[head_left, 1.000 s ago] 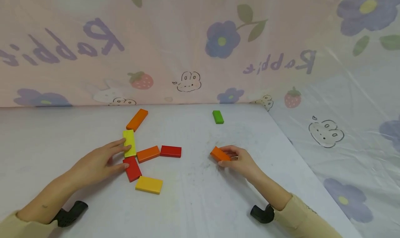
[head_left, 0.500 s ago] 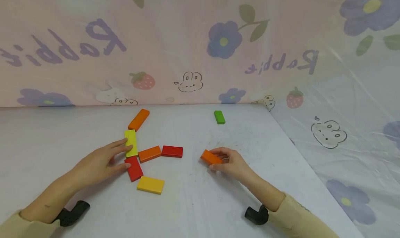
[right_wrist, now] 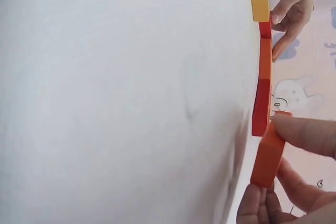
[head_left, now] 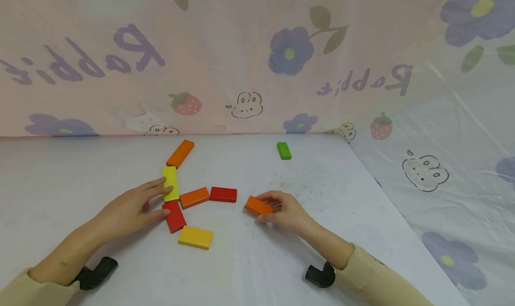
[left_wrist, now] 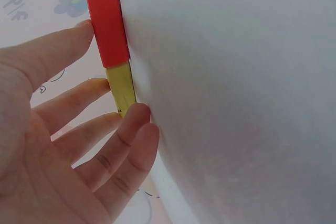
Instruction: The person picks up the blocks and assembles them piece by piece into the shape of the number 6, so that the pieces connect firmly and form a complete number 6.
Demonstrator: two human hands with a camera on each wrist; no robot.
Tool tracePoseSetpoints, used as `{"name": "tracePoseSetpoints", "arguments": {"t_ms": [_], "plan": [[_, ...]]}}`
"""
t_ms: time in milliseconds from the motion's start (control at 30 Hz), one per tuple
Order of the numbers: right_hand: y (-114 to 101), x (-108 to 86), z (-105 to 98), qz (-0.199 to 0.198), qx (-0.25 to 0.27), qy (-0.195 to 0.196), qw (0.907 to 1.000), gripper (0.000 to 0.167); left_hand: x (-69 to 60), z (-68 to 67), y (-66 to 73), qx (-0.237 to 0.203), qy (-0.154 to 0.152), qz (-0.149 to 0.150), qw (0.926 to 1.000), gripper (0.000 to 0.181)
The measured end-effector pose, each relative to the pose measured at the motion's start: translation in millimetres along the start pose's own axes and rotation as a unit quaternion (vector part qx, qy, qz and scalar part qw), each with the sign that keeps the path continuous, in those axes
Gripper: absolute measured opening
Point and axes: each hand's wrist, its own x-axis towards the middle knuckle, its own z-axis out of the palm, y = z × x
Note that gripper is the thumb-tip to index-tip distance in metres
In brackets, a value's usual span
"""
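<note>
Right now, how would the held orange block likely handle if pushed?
The orange block is likely stiff: its edges look straight. It's probably light for its size, since the right hand merely pinches it. Its flat faces suggest sliding, not rolling.

Your bare left hand (head_left: 124,213) points inward, its fingers spread and lightly bent, the thumb apart and nearer you. Your bare right hand (head_left: 289,211) pinches, thumb opposing fingers, its forearm (head_left: 327,244) slanting in from your right.

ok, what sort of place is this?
Probably a curtained-off indoor workspace or play spot: a white tabletop, a curtain printed with flowers and rabbits behind it, and several coloured blocks on top.
</note>
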Motion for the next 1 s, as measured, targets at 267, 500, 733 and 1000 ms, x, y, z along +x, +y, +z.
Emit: {"name": "tracePoseSetpoints", "arguments": {"t_ms": [267, 500, 733, 1000], "plan": [[-4.1, 1.9, 6.3, -0.019, -0.007, -0.020, 0.9996, 0.039, 0.9, -1.0, 0.0, -0.001, 0.002, 0.004, 1.0000, 0.059], [-7.2, 4.9, 14.5, -0.014, -0.010, -0.034, 0.9993, 0.038, 1.4, -1.4, -0.4, -0.002, 0.002, 0.004, 1.0000, 0.060], [-9.1, 6.8, 23.6, -0.030, -0.036, -0.050, 0.9976, 0.035, 1.3, -1.1, -0.2, -0.005, 0.001, 0.002, 1.0000, 0.059], [-12.8, 7.5, 29.2, -0.033, -0.054, -0.067, 0.9957, 0.034, 0.8, -0.3, -0.3, -0.006, 0.003, 0.003, 1.0000, 0.058]]}}
